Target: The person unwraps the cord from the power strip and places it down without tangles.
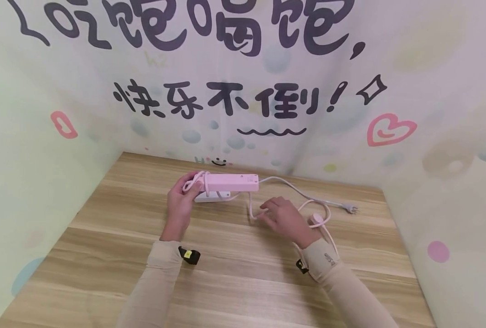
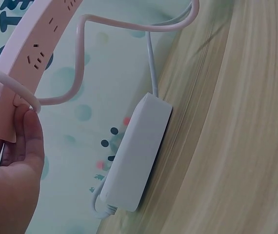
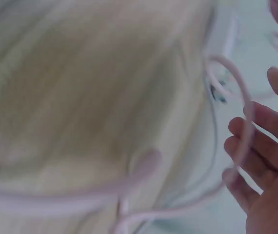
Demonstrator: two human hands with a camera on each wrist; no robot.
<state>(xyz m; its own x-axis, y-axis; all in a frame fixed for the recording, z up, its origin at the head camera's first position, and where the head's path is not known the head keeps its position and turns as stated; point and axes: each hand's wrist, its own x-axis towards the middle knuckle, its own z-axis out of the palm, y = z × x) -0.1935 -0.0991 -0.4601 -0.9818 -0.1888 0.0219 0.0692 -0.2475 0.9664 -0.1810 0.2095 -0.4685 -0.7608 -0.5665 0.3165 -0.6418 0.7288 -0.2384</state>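
Observation:
A pink power strip [image 1: 232, 182] is held up by my left hand [image 1: 180, 202], which grips its left end where the pink cord [image 2: 83, 58] loops round it. Slots show on the strip's face in the left wrist view. My right hand [image 1: 286, 218] is at the loose part of that cord, right of the strip. Its fingers [image 3: 270, 119] are spread and slightly bent, with the cord running across the fingertips in the right wrist view. The pink plug [image 1: 317, 219] lies near the right wrist, beside a loop of cord.
A white power brick [image 2: 136, 151] rests on the wooden table [image 1: 235, 282] behind the strip, partly covered by it in the head view. Its thin cord runs right to a grey plug [image 1: 351, 208]. A printed cloth wall [image 1: 210, 59] encloses the back and sides.

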